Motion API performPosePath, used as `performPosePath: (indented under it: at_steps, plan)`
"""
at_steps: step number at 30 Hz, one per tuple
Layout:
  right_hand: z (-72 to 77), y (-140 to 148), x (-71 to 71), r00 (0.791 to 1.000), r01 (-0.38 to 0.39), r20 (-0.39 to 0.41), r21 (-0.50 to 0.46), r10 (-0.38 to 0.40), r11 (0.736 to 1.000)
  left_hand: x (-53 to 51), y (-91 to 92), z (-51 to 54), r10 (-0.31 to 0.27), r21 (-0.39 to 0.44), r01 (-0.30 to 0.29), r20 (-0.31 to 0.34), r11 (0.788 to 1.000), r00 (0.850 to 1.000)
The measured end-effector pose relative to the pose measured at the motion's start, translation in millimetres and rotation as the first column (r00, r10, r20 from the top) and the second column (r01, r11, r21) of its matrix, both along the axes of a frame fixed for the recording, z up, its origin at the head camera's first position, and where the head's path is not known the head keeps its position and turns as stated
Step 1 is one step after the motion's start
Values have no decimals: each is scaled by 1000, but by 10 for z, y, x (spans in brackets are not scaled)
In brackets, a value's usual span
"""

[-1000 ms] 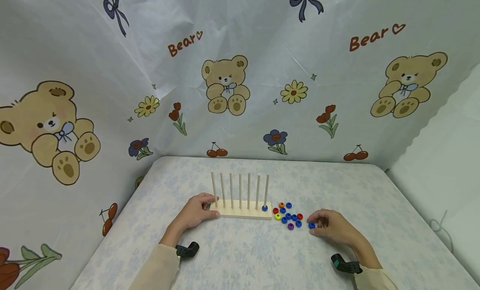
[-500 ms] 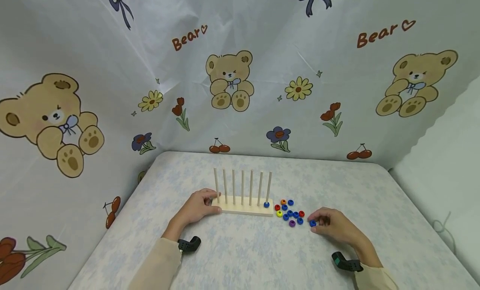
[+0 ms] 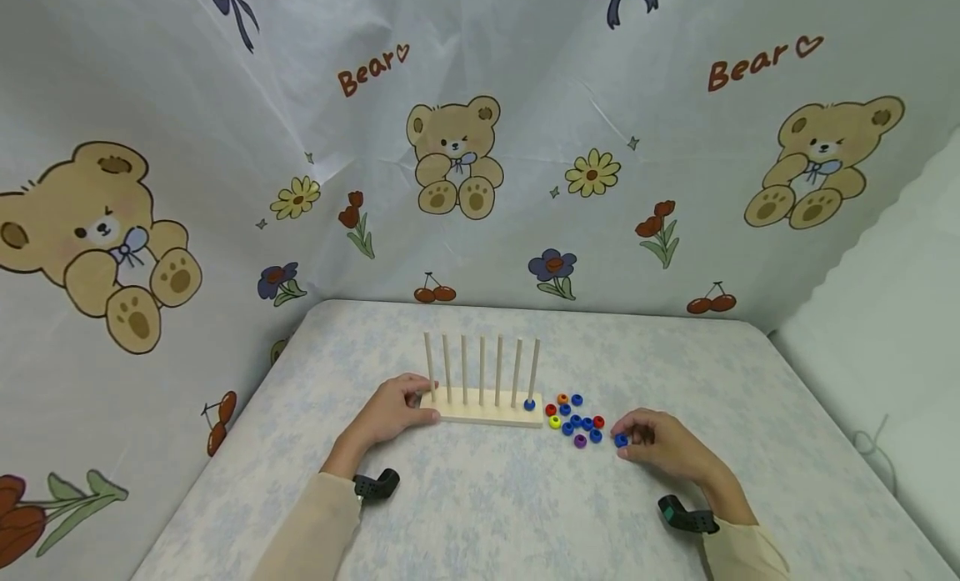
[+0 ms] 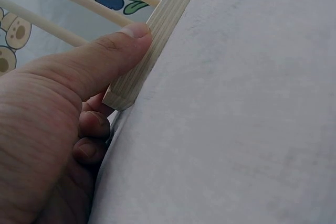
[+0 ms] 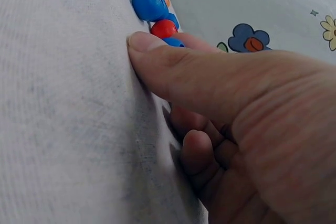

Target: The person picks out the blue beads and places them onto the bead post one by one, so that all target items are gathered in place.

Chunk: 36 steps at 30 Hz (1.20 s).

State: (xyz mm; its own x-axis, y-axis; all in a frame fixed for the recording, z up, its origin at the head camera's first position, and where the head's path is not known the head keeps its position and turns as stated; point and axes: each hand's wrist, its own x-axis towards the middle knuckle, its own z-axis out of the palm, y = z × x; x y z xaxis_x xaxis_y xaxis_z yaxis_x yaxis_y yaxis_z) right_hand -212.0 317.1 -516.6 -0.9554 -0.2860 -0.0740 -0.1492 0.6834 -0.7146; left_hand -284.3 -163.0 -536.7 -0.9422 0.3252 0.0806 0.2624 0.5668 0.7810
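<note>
A pale wooden pegboard [image 3: 480,409] with a row of several upright pegs stands on the table in the head view. My left hand [image 3: 390,410] grips its left end; the left wrist view shows the thumb [image 4: 113,53] lying along the front side of the base. One blue bead [image 3: 529,405] sits at the foot of the rightmost peg. To the right of the loose beads, my right hand [image 3: 663,441] pinches a blue bead [image 3: 621,440] between thumb and fingers, low over the table. Seen from the right wrist, the thumb [image 5: 178,72] covers most of that bead.
Several loose beads lie between the pegboard and my right hand: blue ones, two red, a yellow bead [image 3: 554,422], an orange bead [image 3: 562,399] and a purple bead [image 3: 580,441]. A bear-print cloth [image 3: 517,147] hangs behind the table [image 3: 480,506].
The head view has shifted slightly. Both hands, the pegboard and the beads keep about the same places relative to each other.
</note>
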Motion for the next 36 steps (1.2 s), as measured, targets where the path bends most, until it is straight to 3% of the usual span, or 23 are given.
performPosePath:
  at_steps: [11,17,24,36]
  plan:
    - [-27,-8,4,1000,2,-20,-36,-3,999,30,-2,-9,0,5,0,10,1000,1000]
    - [-14,-26,-13,997,64,-53,7,-63,998,31,-7,-20,0,8,0,4,1000,1000]
    - [115,-36,-55,968,167,-191,10,-162,986,-14,-2,0,8,0,-8,12,1000,1000]
    - [324,-198,-189,924,207,-327,-12,-200,978,-4,9,7,0,-3,0,16,1000,1000]
